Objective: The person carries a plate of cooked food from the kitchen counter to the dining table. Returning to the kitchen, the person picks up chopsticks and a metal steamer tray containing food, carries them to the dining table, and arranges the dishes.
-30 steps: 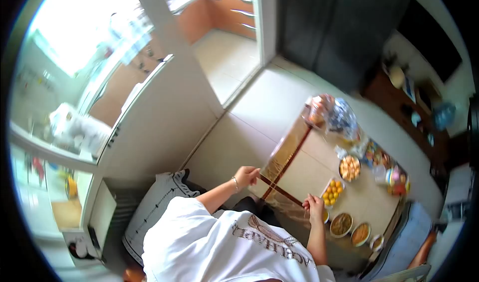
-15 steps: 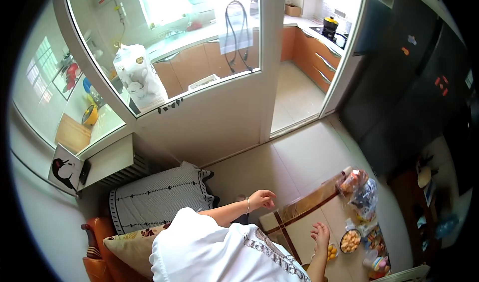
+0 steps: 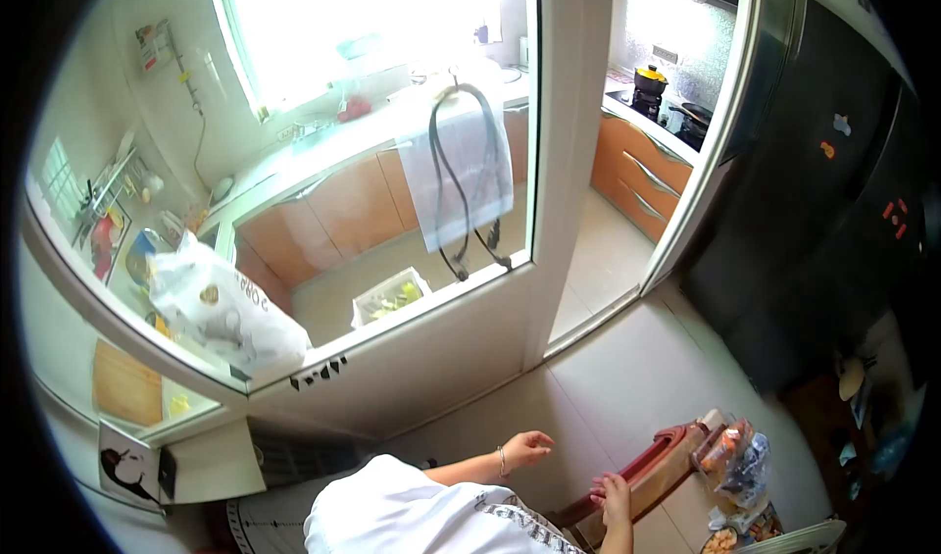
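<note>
My left hand point(image 3: 527, 448), a bracelet at its wrist, hangs in the air over the tiled floor point(image 3: 559, 407), fingers loosely bent with nothing in them. To its right is my right hand point(image 3: 614, 498), fingers apart and empty, overlapping the dark red-brown edge of the low table point(image 3: 655, 466) in this view. My white top point(image 3: 412, 510) fills the bottom middle. On the table's right part lie clear plastic bags point(image 3: 737, 464) and a bowl of light orange pieces point(image 3: 721, 540), partly cut off by the frame.
A glazed partition point(image 3: 421, 328) stands ahead, with an open doorway point(image 3: 598, 270) into the kitchen. A dark refrigerator point(image 3: 794, 221) is on the right. At lower left, a small cabinet point(image 3: 216, 461) carries a picture. Behind the glass stands a large white bag point(image 3: 221, 309).
The view has tilted up and shows more of the kitchen, while table and seat sit lower in the frame. Both hands remain empty; my right hand now overlaps the table's edge.
</note>
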### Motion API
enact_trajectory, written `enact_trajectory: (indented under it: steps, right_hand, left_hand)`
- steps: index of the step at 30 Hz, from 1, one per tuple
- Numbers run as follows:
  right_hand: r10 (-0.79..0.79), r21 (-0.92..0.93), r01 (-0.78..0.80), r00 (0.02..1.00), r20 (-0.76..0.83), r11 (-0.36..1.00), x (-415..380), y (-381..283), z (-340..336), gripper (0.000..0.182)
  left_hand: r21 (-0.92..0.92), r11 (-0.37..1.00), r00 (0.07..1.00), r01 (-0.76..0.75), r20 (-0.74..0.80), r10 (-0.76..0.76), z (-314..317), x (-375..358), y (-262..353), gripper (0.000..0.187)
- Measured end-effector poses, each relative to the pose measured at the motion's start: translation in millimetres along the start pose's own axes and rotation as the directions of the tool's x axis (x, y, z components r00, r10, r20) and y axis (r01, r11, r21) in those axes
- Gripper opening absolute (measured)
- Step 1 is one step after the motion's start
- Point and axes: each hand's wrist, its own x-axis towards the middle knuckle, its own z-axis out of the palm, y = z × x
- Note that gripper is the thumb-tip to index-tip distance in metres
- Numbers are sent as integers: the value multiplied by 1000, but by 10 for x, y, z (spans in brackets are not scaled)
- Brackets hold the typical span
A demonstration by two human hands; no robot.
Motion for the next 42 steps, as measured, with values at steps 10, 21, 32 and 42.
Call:
enact_trajectory:
  steps: [10,21,32,42]
  right_hand:
    - [-86,-119,107,982,169,987,958,-1079,1038,22]
    - [-57,47,57,998,10,997,1669,-1678,307,21]
    - [-221,-186,286,927,304,940,3816,-4423,-206,23]
    - [-130,-276,294,863,489,915,4485,-5276,363,23]
  left_hand:
    - [149,988,973,-35,-222,68,-1264,26,545,32]
    - [7,998,980,-68,190,66,-758,1636,1962,28]
    - [177,957,973,-229,32,227,523,4189,3373,17]
    - [-308,890,755,-335,-653,57,-701,4002,3727,16]
